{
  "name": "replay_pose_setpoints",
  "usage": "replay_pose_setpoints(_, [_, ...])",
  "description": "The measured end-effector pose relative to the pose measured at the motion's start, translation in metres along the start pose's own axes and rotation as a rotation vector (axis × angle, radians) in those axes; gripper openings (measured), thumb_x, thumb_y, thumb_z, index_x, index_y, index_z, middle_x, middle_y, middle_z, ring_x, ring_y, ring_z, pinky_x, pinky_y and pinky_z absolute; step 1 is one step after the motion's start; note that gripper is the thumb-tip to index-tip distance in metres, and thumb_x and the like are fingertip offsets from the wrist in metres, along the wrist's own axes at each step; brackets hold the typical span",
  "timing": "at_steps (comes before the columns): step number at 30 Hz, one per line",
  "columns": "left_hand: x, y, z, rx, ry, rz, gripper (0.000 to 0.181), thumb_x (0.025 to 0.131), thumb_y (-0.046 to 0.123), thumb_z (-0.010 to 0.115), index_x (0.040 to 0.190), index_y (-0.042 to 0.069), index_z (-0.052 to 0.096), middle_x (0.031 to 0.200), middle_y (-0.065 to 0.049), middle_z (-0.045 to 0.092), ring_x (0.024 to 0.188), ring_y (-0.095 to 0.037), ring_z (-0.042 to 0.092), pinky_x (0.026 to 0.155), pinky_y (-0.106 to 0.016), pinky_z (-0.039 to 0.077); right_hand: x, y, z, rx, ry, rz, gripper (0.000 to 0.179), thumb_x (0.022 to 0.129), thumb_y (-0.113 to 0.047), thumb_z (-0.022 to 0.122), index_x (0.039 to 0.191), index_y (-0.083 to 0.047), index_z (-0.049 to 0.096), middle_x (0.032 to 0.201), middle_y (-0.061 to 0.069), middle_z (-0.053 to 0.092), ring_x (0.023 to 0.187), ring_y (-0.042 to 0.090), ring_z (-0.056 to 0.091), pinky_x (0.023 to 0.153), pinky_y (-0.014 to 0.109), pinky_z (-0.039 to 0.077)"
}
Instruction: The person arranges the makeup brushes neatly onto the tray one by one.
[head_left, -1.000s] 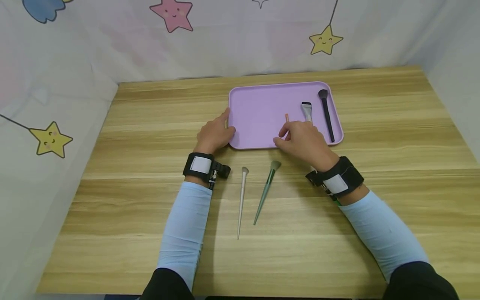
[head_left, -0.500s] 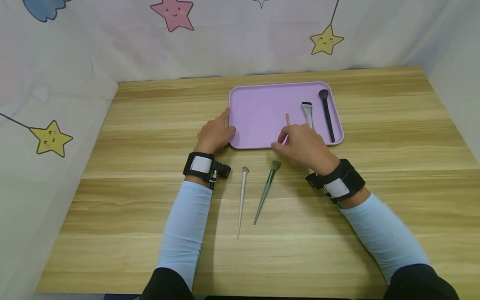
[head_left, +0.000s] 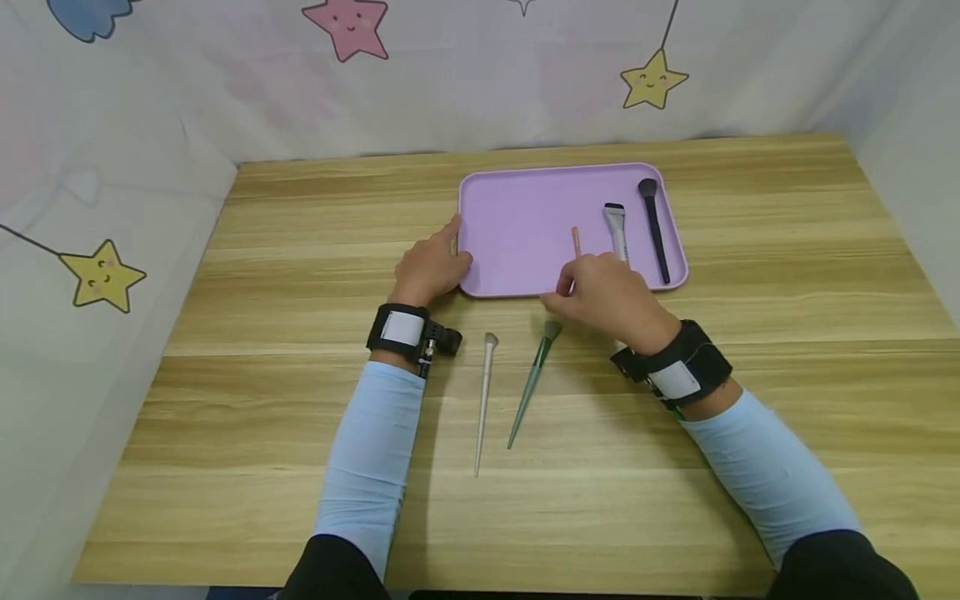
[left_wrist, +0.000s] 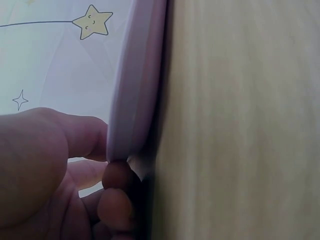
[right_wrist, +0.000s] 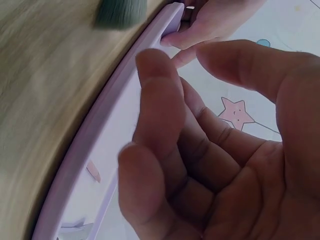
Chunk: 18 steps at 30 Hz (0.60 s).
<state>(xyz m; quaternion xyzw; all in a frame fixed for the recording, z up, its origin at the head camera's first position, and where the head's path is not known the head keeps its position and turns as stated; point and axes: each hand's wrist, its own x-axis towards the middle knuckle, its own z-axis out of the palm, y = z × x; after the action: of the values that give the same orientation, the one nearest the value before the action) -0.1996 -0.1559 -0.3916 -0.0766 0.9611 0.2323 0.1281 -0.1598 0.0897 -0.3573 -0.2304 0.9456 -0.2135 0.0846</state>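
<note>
My left hand [head_left: 426, 268] grips the left edge of a lilac tray [head_left: 517, 225], its thumb at the rim; the left wrist view shows its fingers around the tray's edge [left_wrist: 135, 100]. Over the tray's front edge hovers my right hand [head_left: 611, 296]. Its fingers are loosely bent, with thumb and forefinger apart and nothing between them in the right wrist view. Just beyond it lies a thin orange-tipped stick [head_left: 576, 240], its lower part hidden by the hand. Also on the tray are a grey flat makeup brush [head_left: 616, 225], partly covered, and a black makeup brush [head_left: 655, 229].
On the wooden table [head_left: 262, 400], in front of the tray, lie a white makeup brush [head_left: 484, 392] and a green makeup brush [head_left: 535, 375], both bristles up toward the tray. A white cloth with cartoon stars [head_left: 480, 92] hangs behind the table.
My right hand has drawn slightly back toward the tray's front edge, uncovering a bit more of the orange-tipped stick and the grey brush. The left hand stays on the tray.
</note>
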Motion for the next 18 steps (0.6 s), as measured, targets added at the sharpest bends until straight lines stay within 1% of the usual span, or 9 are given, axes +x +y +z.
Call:
replay_pose_setpoints(5, [0.0010, -0.0002, 0.0004, 0.003, 0.001, 0.002, 0.069, 0.090, 0.036, 0.043, 0.154, 0.034, 0.017, 0.149, -0.006, 0.045, 0.064, -0.022, 0.042, 0.053, -0.033, 0.032, -0.0012, -0.0003, -0.0010, 0.015, -0.049, 0.013, 0.028, 0.085, -0.035, 0.066, 0.079, -0.008, 0.072, 0.055, -0.001, 0.052, 0.049, 0.012, 0.045, 0.044, 0.025, 0.034])
replay_pose_setpoints(13, [0.0007, -0.0008, 0.0006, 0.009, 0.003, 0.000, 0.069, 0.089, 0.037, 0.043, 0.154, 0.035, 0.016, 0.150, -0.006, 0.043, 0.068, -0.024, 0.045, 0.055, -0.034, 0.033, -0.0026, -0.0019, 0.0000, 0.013, -0.084, 0.007, 0.029, 0.085, -0.035, 0.067, 0.078, -0.008, 0.074, 0.055, -0.001, 0.054, 0.049, 0.011, 0.044, 0.045, 0.024, 0.033])
replay_pose_setpoints(18, [0.0007, -0.0011, 0.0006, 0.008, 0.002, -0.002, 0.070, 0.089, 0.037, 0.042, 0.154, 0.036, 0.016, 0.150, -0.005, 0.043, 0.070, -0.025, 0.046, 0.057, -0.034, 0.034, -0.0056, -0.0044, 0.0005, 0.002, -0.115, 0.006, 0.030, 0.084, -0.037, 0.068, 0.072, -0.010, 0.073, 0.055, -0.002, 0.052, 0.048, 0.011, 0.043, 0.044, 0.024, 0.032])
